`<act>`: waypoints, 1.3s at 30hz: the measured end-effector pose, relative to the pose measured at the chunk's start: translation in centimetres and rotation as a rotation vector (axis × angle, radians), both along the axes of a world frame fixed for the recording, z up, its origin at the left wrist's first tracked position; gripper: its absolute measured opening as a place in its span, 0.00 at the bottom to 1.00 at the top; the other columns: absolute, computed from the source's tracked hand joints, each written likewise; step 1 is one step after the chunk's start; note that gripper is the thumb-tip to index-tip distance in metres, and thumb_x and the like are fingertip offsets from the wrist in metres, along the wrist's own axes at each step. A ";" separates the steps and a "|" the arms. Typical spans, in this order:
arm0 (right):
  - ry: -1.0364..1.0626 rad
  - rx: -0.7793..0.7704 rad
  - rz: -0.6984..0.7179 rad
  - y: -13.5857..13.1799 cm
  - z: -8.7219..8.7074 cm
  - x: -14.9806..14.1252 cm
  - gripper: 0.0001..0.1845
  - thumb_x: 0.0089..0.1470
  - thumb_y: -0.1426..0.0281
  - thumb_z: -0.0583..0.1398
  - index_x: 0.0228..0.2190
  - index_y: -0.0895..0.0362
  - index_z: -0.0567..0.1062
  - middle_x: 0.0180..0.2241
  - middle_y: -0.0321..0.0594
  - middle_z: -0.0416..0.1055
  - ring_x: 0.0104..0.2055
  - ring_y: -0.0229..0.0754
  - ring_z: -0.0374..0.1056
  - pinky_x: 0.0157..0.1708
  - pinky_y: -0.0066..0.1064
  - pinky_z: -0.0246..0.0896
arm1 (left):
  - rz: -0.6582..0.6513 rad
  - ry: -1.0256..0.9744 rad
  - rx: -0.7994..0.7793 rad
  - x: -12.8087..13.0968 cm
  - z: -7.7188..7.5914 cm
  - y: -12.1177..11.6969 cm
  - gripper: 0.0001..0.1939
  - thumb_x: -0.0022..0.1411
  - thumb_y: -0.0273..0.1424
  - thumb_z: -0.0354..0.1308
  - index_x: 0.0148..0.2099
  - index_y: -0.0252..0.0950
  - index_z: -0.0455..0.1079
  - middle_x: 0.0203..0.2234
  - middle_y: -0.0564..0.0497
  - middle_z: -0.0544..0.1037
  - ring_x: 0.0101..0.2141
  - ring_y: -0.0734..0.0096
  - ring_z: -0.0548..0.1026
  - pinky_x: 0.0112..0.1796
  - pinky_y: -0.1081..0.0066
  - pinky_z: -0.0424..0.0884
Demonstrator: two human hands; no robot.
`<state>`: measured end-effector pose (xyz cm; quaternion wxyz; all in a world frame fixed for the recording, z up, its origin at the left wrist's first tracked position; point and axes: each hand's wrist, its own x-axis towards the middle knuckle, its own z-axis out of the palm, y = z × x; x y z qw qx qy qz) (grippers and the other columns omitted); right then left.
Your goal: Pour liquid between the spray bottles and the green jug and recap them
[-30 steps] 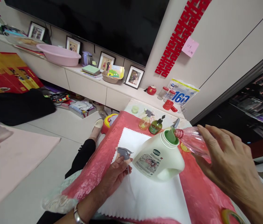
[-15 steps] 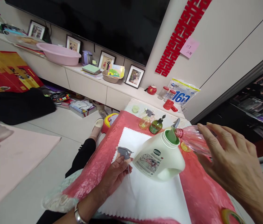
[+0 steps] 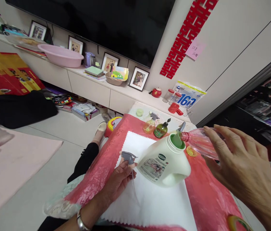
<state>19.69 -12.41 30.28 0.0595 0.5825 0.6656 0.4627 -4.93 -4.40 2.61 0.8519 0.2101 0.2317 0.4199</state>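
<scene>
My left hand (image 3: 119,179) is closed around a grey and peach spray nozzle (image 3: 128,158), its thin clear tube hanging down. In my right hand (image 3: 241,157) is a clear pinkish plastic bottle (image 3: 201,141), held tipped with its mouth at the green spout of a large pale green detergent jug (image 3: 165,163). The jug stands upright on a white cloth (image 3: 135,141), a loop handle at its lower right. Whether liquid runs from the bottle cannot be made out.
Behind the jug stand a yellowish spray bottle (image 3: 150,124) and a green pump bottle (image 3: 160,129). A red cover (image 3: 212,192) lies under the cloth. A tape roll (image 3: 237,223) sits at the lower right. Photo frames and a pink basin (image 3: 61,56) line the cabinet.
My right hand has shifted very slightly, the bottle still tipped at the spout. My left hand and the jug look the same.
</scene>
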 end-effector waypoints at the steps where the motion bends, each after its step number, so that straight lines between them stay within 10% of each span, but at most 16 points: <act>1: 0.001 0.006 0.001 0.0 0.0 0.0 0.21 0.66 0.65 0.50 0.57 0.56 0.68 0.57 0.43 0.63 0.58 0.55 0.62 0.46 0.46 0.60 | -0.001 0.002 0.001 0.0 0.1 0.0 0.21 0.53 0.35 0.73 0.49 0.37 0.76 0.44 0.47 0.77 0.30 0.77 0.74 0.36 0.71 0.68; 39: 0.015 -0.009 -0.016 -0.1 0.8 -0.1 0.22 0.63 0.66 0.51 0.56 0.54 0.70 0.58 0.42 0.63 0.59 0.56 0.61 0.46 0.45 0.58 | -0.012 0.000 0.024 0.0 -0.5 0.1 0.19 0.56 0.35 0.71 0.50 0.40 0.76 0.44 0.50 0.76 0.30 0.79 0.73 0.36 0.73 0.69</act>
